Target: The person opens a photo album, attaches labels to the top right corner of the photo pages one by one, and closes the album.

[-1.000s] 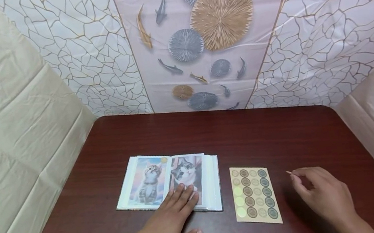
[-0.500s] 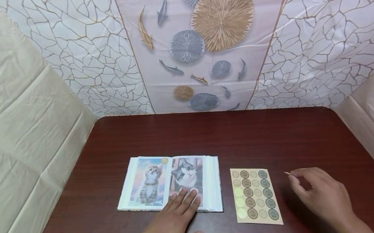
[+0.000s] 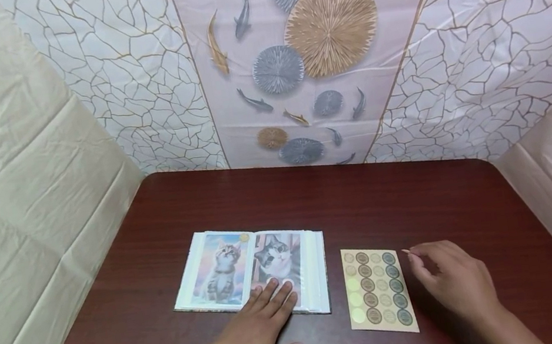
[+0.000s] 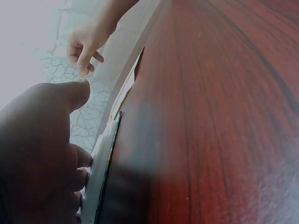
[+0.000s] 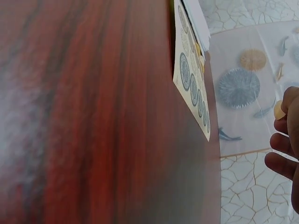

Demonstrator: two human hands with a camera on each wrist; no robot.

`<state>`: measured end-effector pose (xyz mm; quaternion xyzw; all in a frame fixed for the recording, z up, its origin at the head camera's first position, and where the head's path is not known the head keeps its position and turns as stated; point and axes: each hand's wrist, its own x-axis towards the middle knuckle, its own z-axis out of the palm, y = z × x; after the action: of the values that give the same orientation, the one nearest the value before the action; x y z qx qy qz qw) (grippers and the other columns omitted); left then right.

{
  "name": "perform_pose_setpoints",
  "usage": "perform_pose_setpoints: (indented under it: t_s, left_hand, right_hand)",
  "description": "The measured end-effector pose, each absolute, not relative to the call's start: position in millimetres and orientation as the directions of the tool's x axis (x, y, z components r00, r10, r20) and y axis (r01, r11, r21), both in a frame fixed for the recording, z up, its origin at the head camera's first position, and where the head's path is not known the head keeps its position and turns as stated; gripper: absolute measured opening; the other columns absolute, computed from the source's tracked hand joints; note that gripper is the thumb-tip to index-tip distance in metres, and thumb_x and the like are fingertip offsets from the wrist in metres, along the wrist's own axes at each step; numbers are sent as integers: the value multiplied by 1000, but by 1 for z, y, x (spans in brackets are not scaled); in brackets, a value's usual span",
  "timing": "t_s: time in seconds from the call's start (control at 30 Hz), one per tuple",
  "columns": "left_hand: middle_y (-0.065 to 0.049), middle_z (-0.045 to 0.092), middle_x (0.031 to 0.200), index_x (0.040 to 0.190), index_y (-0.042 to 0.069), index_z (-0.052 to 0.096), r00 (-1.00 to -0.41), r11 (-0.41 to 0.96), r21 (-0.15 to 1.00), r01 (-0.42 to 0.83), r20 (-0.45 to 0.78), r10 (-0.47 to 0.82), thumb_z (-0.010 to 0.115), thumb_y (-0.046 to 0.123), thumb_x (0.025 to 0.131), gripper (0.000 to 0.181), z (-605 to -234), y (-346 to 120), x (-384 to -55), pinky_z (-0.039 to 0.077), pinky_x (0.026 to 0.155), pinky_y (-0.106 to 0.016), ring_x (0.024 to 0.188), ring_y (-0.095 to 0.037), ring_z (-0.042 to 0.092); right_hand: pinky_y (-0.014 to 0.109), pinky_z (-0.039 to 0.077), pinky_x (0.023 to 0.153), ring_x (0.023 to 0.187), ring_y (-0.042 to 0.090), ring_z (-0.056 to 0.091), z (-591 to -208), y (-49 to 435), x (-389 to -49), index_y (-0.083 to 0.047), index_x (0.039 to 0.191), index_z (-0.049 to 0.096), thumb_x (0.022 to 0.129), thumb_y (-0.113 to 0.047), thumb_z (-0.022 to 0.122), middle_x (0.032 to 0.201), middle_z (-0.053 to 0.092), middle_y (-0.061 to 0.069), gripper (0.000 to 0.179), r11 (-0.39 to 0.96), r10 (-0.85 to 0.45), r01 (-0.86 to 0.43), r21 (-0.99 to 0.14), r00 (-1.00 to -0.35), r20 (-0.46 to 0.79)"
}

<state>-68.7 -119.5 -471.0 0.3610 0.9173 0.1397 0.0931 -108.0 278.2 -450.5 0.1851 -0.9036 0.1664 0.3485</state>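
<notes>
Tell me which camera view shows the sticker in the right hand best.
The right wrist view: the sticker shows largest, its rounded edge jutting past the fingers. The head view gives only a thin sliver; the left wrist view, a small, blurred patch.

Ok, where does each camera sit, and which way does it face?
Head: on the head, facing forward and down at the open white-paged photo album and cream rectangular sticker sheet; bare left hand and right hand show.
Left wrist: on that wrist, facing across the glossy reddish table, tilted; left hand near, right hand beyond.
Right wrist: on that wrist, facing across the table past the sheet; right hand at right edge.
Both wrist views show the right hand pinching a small round yellowish sticker.
</notes>
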Motion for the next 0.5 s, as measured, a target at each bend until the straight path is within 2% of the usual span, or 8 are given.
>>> perform_pose_setpoints:
  t_s: [0.27,0.5]
  left_hand:
    - [-6,16,170,163,12,25,-723,700,316,640,-61,689,35,67,102,83,-472,-120,-69,17,122,-55,156,-30,9]
    - [-6,16,170,163,12,26,-722,698,326,638,-62,689,36,67,103,82,-473,-120,-69,17,122,-55,156,-29,9]
  right_hand:
    - [46,55,53,92,21,71,-450,267,-119,-13,97,78,84,-23,72,96,76,0,17,868,-259,-469,-163,-707,658]
    - [43,56,53,93,23,71,-447,254,-130,-11,99,78,85,-20,72,99,76,2,18,850,-324,-513,-120,-689,649]
